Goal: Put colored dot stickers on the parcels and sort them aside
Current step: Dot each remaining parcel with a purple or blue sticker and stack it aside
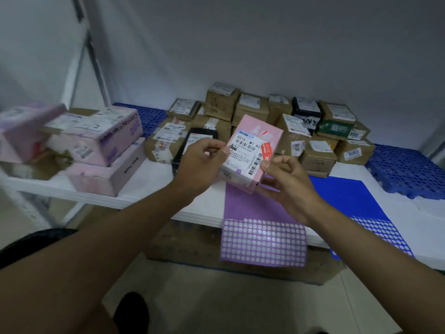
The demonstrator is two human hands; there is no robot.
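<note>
Both hands pinch a pink parcel [250, 153] in the air: left hand [202, 160] at its left edge, right hand [286, 182] at its lower right. It already carries a purple dot [238, 171], so sorting aside seems next. Beyond the hands, many brown parcels [320, 131] wait; pink boxes [96, 145] lie off left. Sticker sheets [262, 242] hang below.

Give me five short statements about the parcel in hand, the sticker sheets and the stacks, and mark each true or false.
1. Both hands, left hand and right hand, hold the pink parcel. True.
2. The purple sticker sheet hangs over the table edge. True.
3. The blue sticker sheet lies left of the purple one. False: it lies right.
4. The brown parcels are stacked at the back. True.
5. The held parcel carries no label. False: a barcode label shows.
</note>
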